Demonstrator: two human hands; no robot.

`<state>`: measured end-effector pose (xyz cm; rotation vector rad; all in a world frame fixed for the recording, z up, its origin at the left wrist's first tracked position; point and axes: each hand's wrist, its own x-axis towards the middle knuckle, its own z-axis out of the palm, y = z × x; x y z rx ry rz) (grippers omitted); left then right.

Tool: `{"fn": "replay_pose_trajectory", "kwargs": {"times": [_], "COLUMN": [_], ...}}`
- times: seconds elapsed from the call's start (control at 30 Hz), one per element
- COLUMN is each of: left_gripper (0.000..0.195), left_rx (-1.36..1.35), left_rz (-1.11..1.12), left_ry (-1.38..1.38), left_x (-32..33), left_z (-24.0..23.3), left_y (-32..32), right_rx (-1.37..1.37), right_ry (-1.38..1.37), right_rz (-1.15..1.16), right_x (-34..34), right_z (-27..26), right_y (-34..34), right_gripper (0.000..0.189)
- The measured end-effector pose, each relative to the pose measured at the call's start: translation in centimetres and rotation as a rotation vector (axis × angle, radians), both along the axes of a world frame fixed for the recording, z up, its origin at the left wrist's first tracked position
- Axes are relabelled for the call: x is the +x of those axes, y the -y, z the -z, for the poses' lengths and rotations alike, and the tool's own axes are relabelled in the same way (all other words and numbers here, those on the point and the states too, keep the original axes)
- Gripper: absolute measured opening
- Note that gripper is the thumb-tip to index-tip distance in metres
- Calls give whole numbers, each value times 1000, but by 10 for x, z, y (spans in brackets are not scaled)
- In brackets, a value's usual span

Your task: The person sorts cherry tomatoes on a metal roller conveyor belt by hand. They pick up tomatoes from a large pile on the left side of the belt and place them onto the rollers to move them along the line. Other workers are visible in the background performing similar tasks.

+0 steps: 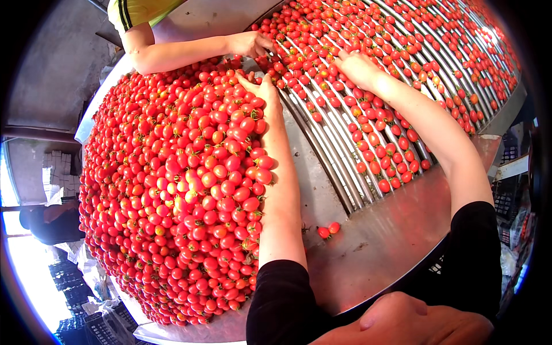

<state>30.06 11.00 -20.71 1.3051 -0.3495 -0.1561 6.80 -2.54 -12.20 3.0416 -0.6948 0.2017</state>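
Note:
A large heap of red cherry tomatoes (185,172), many with green calyxes, fills the left side of the metal table (319,181). My left hand (261,88) is at the heap's upper right edge, thumb and fingers apart, with the forearm lying along the tomatoes. Out over the metal roller conveyor (340,172), my right hand (355,69) reaches down among loose tomatoes (379,146). Its fingertips are partly hidden, so whether it grips a tomato cannot be told.
Across from me, a co-worker's hand (252,44) touches tomatoes where heap and rollers meet. A few stray tomatoes (328,230) lie on the metal near me. Dark plastic crates (103,325) stand at lower left, and another person (51,222) is beyond the heap.

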Motion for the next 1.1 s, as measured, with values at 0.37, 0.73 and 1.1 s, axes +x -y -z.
{"fn": "replay_pose_trajectory", "kwargs": {"times": [0.37, 0.73, 1.1], "left_gripper": [92, 90, 91], "left_rx": [-17, 39, 3], "left_rz": [73, 14, 81], "left_ry": [-120, -25, -44], "left_x": [-29, -2, 9], "left_z": [-24, -8, 1], "left_y": [2, -6, -7], "right_rx": [30, -190, 40], "right_ry": [-52, -421, -255], "right_rz": [5, -218, 10], "right_x": [-27, -119, -110], "right_z": [-41, -27, -59], "right_y": [-6, -33, -20], "right_gripper": [22, 24, 27]}}
